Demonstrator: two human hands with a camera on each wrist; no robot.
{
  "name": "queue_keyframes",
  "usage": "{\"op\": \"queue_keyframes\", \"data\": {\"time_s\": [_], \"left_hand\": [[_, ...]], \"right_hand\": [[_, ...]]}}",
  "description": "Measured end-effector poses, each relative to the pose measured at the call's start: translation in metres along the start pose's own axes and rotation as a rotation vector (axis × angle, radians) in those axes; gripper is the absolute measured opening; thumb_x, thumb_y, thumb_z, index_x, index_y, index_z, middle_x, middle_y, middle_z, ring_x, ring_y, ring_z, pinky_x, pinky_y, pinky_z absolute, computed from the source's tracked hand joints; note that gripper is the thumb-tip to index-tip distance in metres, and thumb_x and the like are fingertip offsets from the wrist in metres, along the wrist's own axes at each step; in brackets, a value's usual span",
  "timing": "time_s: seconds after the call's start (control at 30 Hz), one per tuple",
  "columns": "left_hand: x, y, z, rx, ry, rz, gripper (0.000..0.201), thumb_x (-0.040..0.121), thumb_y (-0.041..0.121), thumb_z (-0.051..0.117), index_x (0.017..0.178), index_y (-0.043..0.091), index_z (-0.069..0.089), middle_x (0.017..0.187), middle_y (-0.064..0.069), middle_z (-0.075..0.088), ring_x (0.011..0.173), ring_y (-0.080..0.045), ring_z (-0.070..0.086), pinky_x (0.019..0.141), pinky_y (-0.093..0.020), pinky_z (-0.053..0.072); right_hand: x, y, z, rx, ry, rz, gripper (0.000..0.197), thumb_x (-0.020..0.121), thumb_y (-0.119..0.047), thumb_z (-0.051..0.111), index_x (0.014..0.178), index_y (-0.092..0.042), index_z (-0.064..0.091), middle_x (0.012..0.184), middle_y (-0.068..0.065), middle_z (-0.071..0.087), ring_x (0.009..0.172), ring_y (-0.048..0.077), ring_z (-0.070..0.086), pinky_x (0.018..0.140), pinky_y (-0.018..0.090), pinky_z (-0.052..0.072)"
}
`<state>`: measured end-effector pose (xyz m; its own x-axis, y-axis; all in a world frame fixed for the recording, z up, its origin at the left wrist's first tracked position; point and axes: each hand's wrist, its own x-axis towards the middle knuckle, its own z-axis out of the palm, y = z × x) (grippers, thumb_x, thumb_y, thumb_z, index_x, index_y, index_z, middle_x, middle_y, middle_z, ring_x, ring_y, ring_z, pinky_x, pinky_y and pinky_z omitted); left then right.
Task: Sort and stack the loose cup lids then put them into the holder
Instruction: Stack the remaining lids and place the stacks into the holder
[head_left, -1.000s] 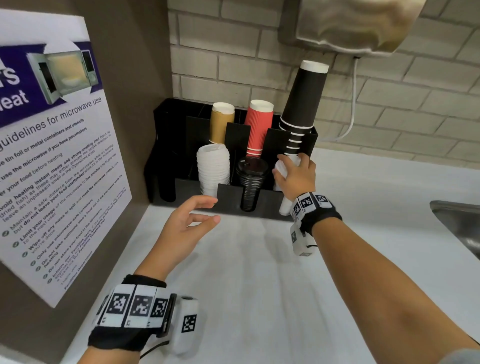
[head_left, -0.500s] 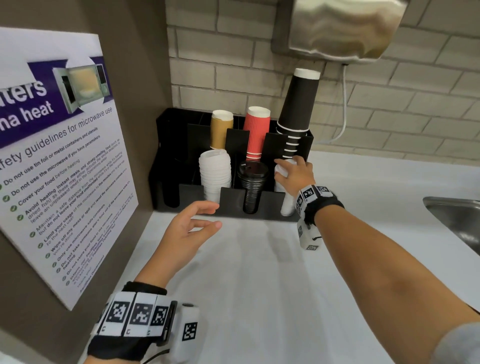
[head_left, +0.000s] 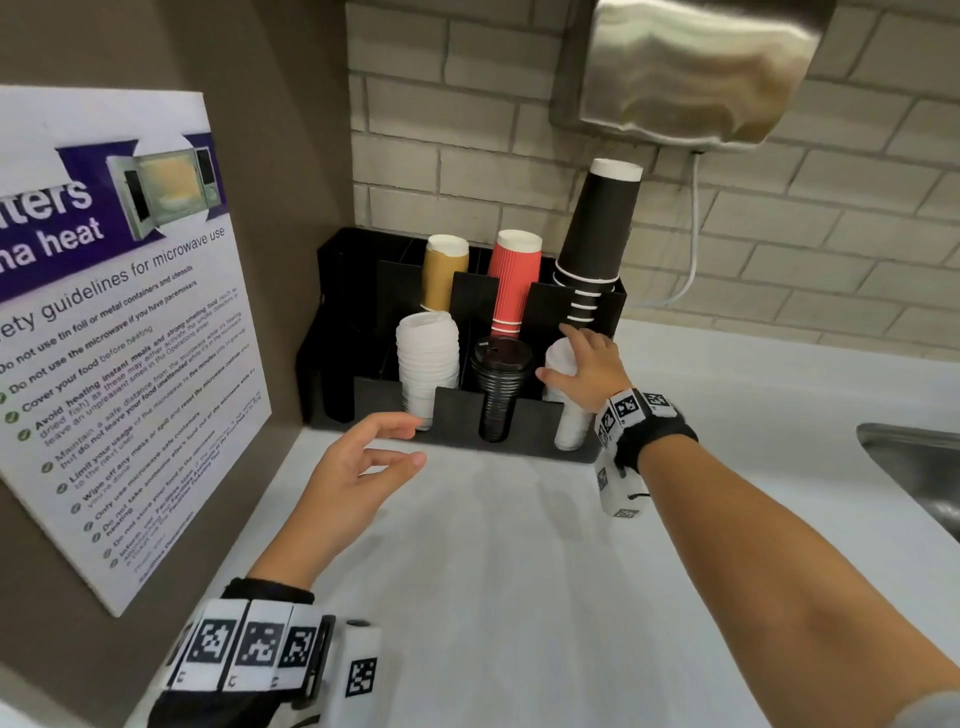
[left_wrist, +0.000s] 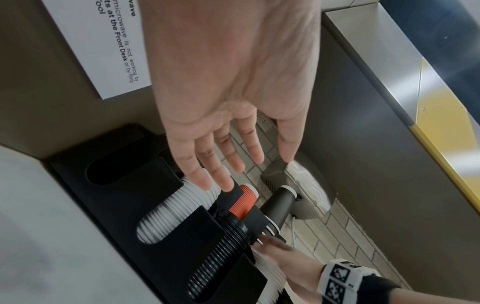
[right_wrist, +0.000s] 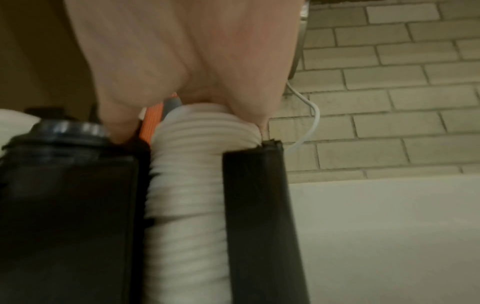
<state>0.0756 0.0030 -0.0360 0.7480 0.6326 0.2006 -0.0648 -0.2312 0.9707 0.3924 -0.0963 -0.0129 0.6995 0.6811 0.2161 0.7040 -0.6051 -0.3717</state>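
Three lid stacks (head_left: 427, 364) slotted in holder (head_left: 457, 415) at counter's back-left corner — right hand (head_left: 587, 371) cupping rightmost stack to seat it; left hand (head_left: 353, 467) loosely spread, empty.

1. The holder (head_left: 457, 421) is black.
2. Two lid stacks are white (head_left: 427, 358) (head_left: 569, 421); the middle lids (head_left: 501, 384) black.
3. Cups behind — tan (head_left: 441, 275), ribbed red (head_left: 511, 280), black with white rims (head_left: 597, 234).
4. The wall (head_left: 467, 130) is pale brick, perhaps cream.
5. The wristbands (head_left: 249, 644) are checkered black-and-white.
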Motion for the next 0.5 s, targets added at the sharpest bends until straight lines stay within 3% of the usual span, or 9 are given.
{"op": "queue_keyframes", "data": {"time_s": [0.13,0.3,0.37,0.43,0.5], "left_hand": [[0.003,0.0,0.006,0.008,-0.012,-0.011,0.026,0.089,0.017,0.069,0.109,0.034,0.065,0.114,0.013,0.065,0.085,-0.001,0.065,0.079,-0.019,0.046],[0.006,-0.002,0.009,-0.003,-0.01,-0.015,0.027,0.089,0.015,0.069,0.108,0.035,0.066,0.113,0.014,0.066,0.086,-0.002,0.066,0.084,-0.025,0.047],[0.007,-0.003,0.009,-0.001,-0.009,-0.013,0.027,0.09,0.016,0.069,0.108,0.035,0.066,0.113,0.013,0.066,0.086,-0.003,0.066,0.088,-0.028,0.048],[0.007,-0.003,0.011,-0.001,-0.014,-0.012,0.028,0.09,0.016,0.069,0.106,0.038,0.067,0.113,0.013,0.066,0.087,-0.004,0.066,0.09,-0.031,0.049],[0.008,-0.004,0.013,-0.005,-0.022,-0.011,0.03,0.09,0.016,0.069,0.103,0.043,0.067,0.112,0.015,0.066,0.087,-0.004,0.066,0.09,-0.032,0.049]], "right_hand": [[-0.006,0.008,-0.026,0.254,0.092,0.041,0.089,0.077,-0.034,0.078,0.149,-0.018,0.029,0.152,0.011,0.027,0.141,0.029,0.022,0.116,0.041,0.021],[-0.026,0.031,-0.036,0.403,0.095,0.179,0.077,0.079,-0.026,0.077,0.145,-0.02,0.037,0.138,0.014,0.042,0.127,0.03,0.044,0.103,0.039,0.039],[-0.032,0.031,-0.03,0.415,0.076,0.087,0.079,0.081,-0.026,0.076,0.147,-0.028,0.032,0.142,0.011,0.039,0.129,0.028,0.039,0.108,0.042,0.036],[-0.032,0.028,-0.025,0.267,0.033,0.017,0.077,0.083,-0.032,0.072,0.147,-0.033,0.031,0.15,0.01,0.029,0.136,0.03,0.028,0.114,0.045,0.027],[-0.03,0.027,-0.023,0.161,0.014,0.028,0.069,0.086,-0.035,0.069,0.146,-0.03,0.036,0.154,0.009,0.022,0.139,0.032,0.023,0.115,0.041,0.023]]}}
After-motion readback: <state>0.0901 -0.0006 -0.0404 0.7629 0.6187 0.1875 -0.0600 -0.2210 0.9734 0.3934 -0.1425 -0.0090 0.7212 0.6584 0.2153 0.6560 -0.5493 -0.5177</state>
